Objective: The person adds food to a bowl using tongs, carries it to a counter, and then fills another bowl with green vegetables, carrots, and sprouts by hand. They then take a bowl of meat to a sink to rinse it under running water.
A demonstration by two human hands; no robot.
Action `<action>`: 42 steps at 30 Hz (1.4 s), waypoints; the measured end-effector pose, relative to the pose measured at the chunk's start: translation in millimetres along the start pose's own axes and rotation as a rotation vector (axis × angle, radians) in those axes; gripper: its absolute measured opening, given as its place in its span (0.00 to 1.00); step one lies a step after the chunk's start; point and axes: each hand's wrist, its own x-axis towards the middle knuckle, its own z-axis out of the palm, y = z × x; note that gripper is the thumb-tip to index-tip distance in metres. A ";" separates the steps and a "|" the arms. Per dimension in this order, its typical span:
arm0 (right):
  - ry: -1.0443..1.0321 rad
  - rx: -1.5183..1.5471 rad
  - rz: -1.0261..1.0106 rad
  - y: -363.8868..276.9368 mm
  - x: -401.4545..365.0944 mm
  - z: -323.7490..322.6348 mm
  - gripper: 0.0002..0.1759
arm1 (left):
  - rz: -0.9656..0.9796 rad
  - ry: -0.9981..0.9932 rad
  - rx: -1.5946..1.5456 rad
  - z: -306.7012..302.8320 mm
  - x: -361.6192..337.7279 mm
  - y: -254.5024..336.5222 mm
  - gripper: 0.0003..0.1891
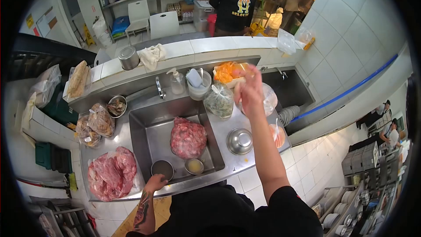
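My left hand [156, 183] is at the near edge of the sink [147, 118], its fingers on the rim of a round metal bowl [162, 170]. My right hand [251, 95] is raised over the right counter, fingers apart and slightly blurred, with nothing visible in it. Behind it are an orange food heap [225, 72] in a tray and a clear bag of pale food [269, 98], partly hidden. A bag of green leaves [219, 101] stands just left of it. In the sink lie a bag of red meat [188, 138] and a small bowl with yellowish contents [194, 166].
Bagged raw meat [112, 174] and bags of brown food [101, 120] occupy the left counter. A steel bowl [239, 141] sits right of the sink. The faucet [160, 87] and soap bottle [176, 82] line the back. Another person [235, 6] stands beyond the ledge.
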 end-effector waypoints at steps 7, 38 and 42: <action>-0.192 0.195 0.171 -17.5 -16.8 50.5 0.28 | 0.081 0.103 -0.009 5.1 -0.9 -7.0 0.26; -0.523 -0.335 0.859 421.8 -33.5 147.3 0.18 | -0.012 0.217 -0.212 24.2 -32.6 21.0 0.23; 0.107 0.022 0.839 413.6 -29.1 111.8 0.17 | 0.126 0.246 -0.218 8.8 -8.6 27.0 0.21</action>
